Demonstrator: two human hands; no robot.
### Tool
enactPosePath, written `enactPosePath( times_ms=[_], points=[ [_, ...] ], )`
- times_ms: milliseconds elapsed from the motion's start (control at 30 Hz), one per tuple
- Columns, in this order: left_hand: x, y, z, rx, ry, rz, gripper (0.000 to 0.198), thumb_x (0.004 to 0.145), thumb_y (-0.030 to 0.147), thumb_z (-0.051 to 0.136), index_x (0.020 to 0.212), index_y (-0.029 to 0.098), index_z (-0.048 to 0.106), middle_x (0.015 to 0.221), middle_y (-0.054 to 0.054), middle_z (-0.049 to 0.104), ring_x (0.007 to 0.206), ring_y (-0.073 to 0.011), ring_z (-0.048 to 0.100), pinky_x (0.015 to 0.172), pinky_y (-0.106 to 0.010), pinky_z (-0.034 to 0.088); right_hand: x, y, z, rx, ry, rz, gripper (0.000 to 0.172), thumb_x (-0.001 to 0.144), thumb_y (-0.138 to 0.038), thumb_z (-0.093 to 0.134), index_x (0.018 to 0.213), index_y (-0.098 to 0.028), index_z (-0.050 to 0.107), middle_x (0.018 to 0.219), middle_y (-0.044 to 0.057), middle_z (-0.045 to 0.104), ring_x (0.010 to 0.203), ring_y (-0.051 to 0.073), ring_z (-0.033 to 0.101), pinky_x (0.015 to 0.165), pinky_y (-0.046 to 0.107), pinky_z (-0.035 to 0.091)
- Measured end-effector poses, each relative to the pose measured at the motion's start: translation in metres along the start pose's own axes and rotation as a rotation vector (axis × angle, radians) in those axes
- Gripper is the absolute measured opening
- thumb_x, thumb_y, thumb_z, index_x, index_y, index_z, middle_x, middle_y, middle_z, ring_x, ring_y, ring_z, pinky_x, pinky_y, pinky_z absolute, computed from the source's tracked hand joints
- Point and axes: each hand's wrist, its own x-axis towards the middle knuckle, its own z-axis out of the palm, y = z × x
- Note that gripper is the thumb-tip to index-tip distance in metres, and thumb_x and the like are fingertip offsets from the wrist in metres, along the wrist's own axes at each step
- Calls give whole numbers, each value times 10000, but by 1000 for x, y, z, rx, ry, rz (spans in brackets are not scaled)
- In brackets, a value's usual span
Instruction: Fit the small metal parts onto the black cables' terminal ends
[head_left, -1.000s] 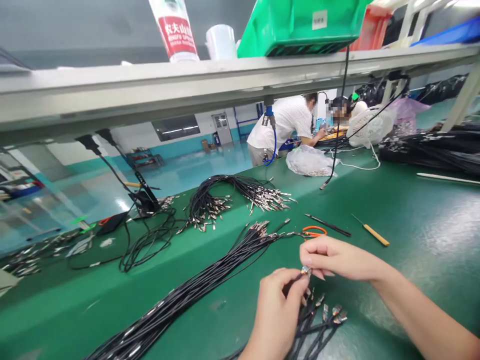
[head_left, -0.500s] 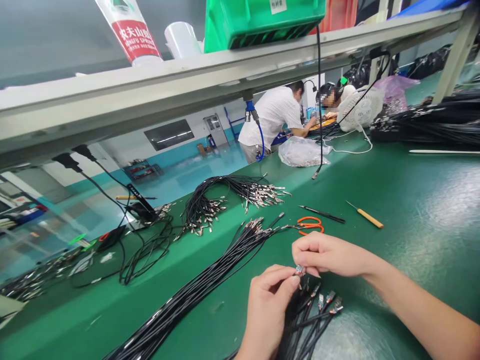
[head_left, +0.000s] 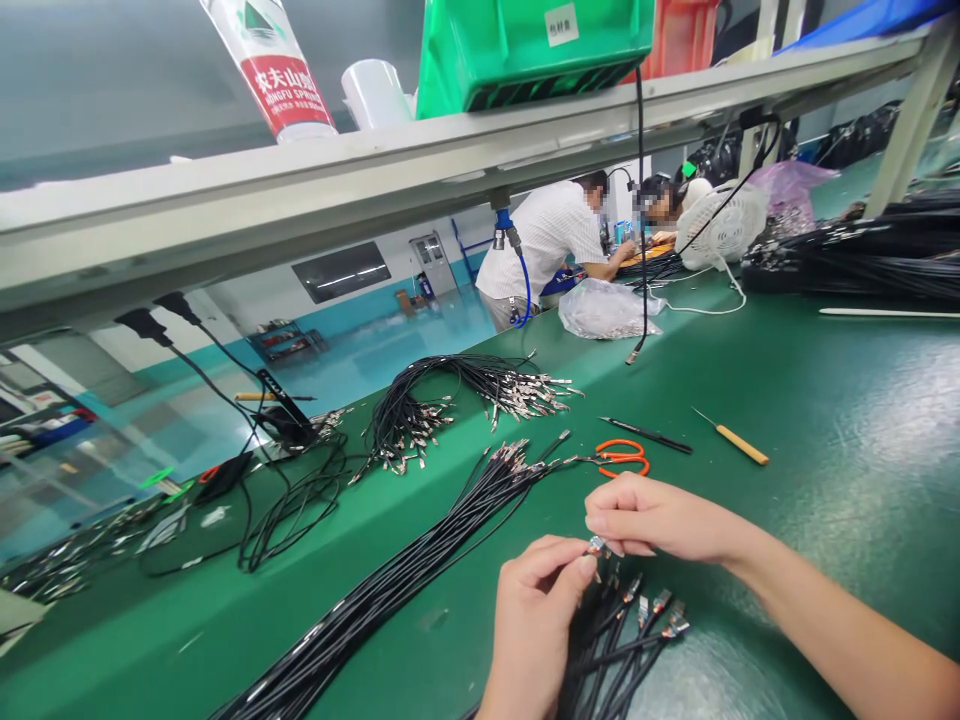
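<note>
Between thumb and forefinger, my left hand point(head_left: 536, 610) pinches a cable end with a small silvery connector point(head_left: 597, 545). My right hand point(head_left: 649, 515) is closed at the same connector, its fingertips touching the upper side; whether it grips the connector or a fine wire is hidden. Below both hands lies a bunch of black cables point(head_left: 626, 650) with metal connectors and bits of orange wire at their ends. A longer bundle of black cables point(head_left: 390, 570) stretches across the green table to the left of my left hand.
Beyond my hands lie orange-handled scissors point(head_left: 622, 459), black tweezers point(head_left: 649, 435) and a pick with a yellow handle point(head_left: 742, 444). A curved cable bundle point(head_left: 450, 375) rests farther back. Overhead runs a shelf point(head_left: 360, 165) with a green bin point(head_left: 536, 50). Two people work beyond a white fan point(head_left: 724, 230).
The view has shifted slightly, so the shelf and background sit a little lower. Both hands stay at the connector, with the right fingers moved only slightly.
</note>
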Motion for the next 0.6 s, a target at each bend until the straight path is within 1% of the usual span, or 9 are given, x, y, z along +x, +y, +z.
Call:
enactPosePath(
  times_ms=[167,333,467,533,600],
  points=[
    [1,-3,0,-8,14,-19,137,717,274,633,801,191,703,751,-46,619,720,-156,538,684,-246,423,-3,-4,2,-88,37,7,332,841,-374,472,602,-143,463,463,-72,333,420,54,274,409,183,192],
    [0,-5,0,10,23,-35,141,721,276,626,806,193,703,738,-37,615,703,-146,526,666,-231,408,-4,-11,4,-170,50,-7,314,847,-328,453,591,-148,434,495,-69,326,456,59,259,424,183,204],
    [2,-6,0,79,38,-65,180,735,295,600,836,184,698,709,-32,613,674,-149,515,638,-237,396,0,-6,2,-275,59,-5,320,850,-333,440,586,-156,408,525,-64,317,486,68,274,444,189,220],
    [3,-9,-1,154,42,-81,177,739,281,580,820,177,698,712,-38,622,678,-161,525,645,-251,396,3,0,-1,-403,120,11,338,855,-347,430,575,-159,416,516,-58,345,495,80,311,462,200,245],
    [2,-13,-2,278,50,-56,165,742,237,554,794,182,700,730,-46,629,697,-174,536,664,-267,397,2,2,-4,-540,281,1,344,862,-362,416,584,-163,447,530,-41,409,520,101,372,501,219,293]
  ],
)
